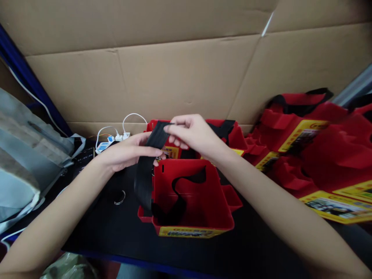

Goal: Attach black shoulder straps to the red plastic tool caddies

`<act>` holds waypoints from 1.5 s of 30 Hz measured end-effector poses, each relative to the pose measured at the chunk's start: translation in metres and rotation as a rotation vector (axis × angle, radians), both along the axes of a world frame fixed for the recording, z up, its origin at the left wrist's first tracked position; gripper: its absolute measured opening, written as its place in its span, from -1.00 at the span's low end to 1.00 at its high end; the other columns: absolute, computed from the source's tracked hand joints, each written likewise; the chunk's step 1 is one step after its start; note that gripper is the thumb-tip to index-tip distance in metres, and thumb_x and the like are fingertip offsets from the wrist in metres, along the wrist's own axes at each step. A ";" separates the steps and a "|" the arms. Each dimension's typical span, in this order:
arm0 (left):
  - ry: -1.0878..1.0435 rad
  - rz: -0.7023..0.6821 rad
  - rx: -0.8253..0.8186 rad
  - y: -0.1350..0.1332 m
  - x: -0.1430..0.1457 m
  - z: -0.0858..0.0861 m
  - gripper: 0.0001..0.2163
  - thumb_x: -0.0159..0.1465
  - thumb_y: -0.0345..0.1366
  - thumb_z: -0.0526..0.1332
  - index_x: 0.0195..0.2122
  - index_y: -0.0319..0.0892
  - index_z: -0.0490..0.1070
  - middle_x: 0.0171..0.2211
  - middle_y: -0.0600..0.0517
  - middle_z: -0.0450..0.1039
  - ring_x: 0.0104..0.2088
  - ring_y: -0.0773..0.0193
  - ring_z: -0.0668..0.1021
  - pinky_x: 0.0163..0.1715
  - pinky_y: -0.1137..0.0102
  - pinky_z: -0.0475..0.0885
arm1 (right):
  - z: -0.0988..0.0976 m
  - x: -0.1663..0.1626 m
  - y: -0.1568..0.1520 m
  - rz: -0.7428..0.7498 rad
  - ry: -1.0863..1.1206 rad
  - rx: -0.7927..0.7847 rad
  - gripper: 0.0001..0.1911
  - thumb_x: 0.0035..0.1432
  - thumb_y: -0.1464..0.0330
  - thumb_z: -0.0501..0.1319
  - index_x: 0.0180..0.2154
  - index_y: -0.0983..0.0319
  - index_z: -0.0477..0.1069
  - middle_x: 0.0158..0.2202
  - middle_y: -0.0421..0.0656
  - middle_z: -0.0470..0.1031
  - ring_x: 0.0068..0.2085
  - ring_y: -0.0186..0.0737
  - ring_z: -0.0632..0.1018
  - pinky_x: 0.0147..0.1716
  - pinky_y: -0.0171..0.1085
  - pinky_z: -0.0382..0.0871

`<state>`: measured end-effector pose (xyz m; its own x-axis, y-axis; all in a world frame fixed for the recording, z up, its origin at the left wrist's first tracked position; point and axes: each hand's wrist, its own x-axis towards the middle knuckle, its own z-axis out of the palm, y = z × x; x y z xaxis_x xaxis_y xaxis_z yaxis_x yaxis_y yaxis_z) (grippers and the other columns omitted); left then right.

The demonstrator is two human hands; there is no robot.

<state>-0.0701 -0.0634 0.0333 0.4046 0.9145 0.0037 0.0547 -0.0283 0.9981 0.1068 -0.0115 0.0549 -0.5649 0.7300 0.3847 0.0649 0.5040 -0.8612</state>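
A red plastic box with a yellow label stands on the black tabletop in front of me. A wide black webbing strap rises from its left side, and more strap lies inside the box. Above the box's back left corner, my left hand has its thumb and fingers around the strap. My right hand pinches the strap's upper end between thumb and fingers. Behind both hands, another red box with a black strap is partly hidden.
Several red boxes with yellow labels are piled at the right. A metal ring lies on the black tabletop. White plugs and a power strip sit at the back left, beside grey-white bags. Cardboard lines the back.
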 end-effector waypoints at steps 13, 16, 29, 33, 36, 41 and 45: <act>0.489 0.502 0.668 -0.013 0.030 -0.015 -0.42 0.03 -0.42 0.22 0.11 -0.19 0.11 -0.01 -0.10 0.29 -0.21 0.23 0.46 -0.31 0.38 0.44 | -0.002 -0.002 -0.010 0.169 0.314 -0.399 -0.89 0.11 0.37 0.14 -0.42 0.29 0.31 -0.36 -0.12 0.55 -0.27 -0.29 0.56 -0.32 -0.35 0.45; 0.417 0.397 0.683 -0.004 0.040 -0.014 -0.56 0.07 -0.38 0.20 0.00 -0.23 0.20 -0.05 -0.10 0.33 -0.17 0.21 0.46 -0.22 0.34 0.43 | -0.003 0.002 -0.006 0.155 0.330 -0.376 -0.89 0.09 0.36 0.17 -0.42 0.27 0.32 -0.30 -0.13 0.55 -0.18 -0.31 0.54 -0.17 -0.32 0.41; 0.626 0.610 0.693 -0.013 0.017 -0.005 -0.72 0.28 -0.27 -0.08 -0.22 -0.21 0.40 -0.46 0.05 0.45 -0.41 0.29 0.49 -0.40 0.46 0.36 | -0.041 0.046 0.012 0.108 -0.356 0.265 -0.57 0.01 0.23 0.24 -0.04 0.14 0.37 -0.01 -0.17 0.41 0.00 -0.19 0.42 0.01 -0.19 0.27; 1.037 0.375 0.590 -0.035 0.014 -0.007 -0.76 0.24 -0.32 -0.06 -0.32 -0.16 0.41 -0.43 0.04 0.48 -0.42 0.23 0.51 -0.40 0.41 0.34 | -0.054 0.055 0.006 0.051 -0.620 0.289 -0.60 0.15 0.24 0.10 0.05 0.08 0.30 -0.02 -0.18 0.43 -0.03 -0.15 0.45 -0.04 -0.19 0.29; 1.354 0.213 0.514 -0.039 0.019 -0.014 -0.74 0.21 -0.32 -0.08 -0.42 -0.18 0.40 -0.44 -0.05 0.48 -0.45 0.15 0.51 -0.43 0.33 0.32 | -0.056 0.052 -0.008 -0.037 -0.619 0.227 -0.60 0.18 0.27 0.05 0.07 0.11 0.29 -0.09 -0.14 0.47 -0.08 -0.13 0.48 -0.08 -0.22 0.32; 1.576 0.201 0.436 -0.029 0.024 -0.019 -0.70 0.18 -0.27 -0.08 -0.48 -0.25 0.41 -0.48 -0.17 0.45 -0.46 0.05 0.51 -0.49 0.28 0.31 | -0.047 0.049 -0.021 0.138 -0.553 -0.091 -0.64 0.18 0.36 0.03 0.00 0.14 0.36 -0.10 -0.16 0.49 -0.13 -0.19 0.50 -0.13 -0.25 0.38; 1.468 0.141 0.381 -0.018 0.020 -0.019 -0.70 0.16 -0.22 -0.05 -0.48 -0.25 0.41 -0.43 -0.18 0.46 -0.44 0.06 0.51 -0.49 0.30 0.30 | -0.051 0.047 -0.007 0.192 -0.408 -0.307 -0.69 0.20 0.24 0.02 -0.09 0.12 0.43 -0.13 -0.19 0.49 -0.14 -0.24 0.50 -0.21 -0.29 0.42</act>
<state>-0.0498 -0.0814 0.0147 0.1723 0.9823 -0.0739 0.9849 -0.1732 -0.0053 0.1535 -0.0182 0.0036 -0.7579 0.6433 -0.1083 0.3559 0.2686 -0.8951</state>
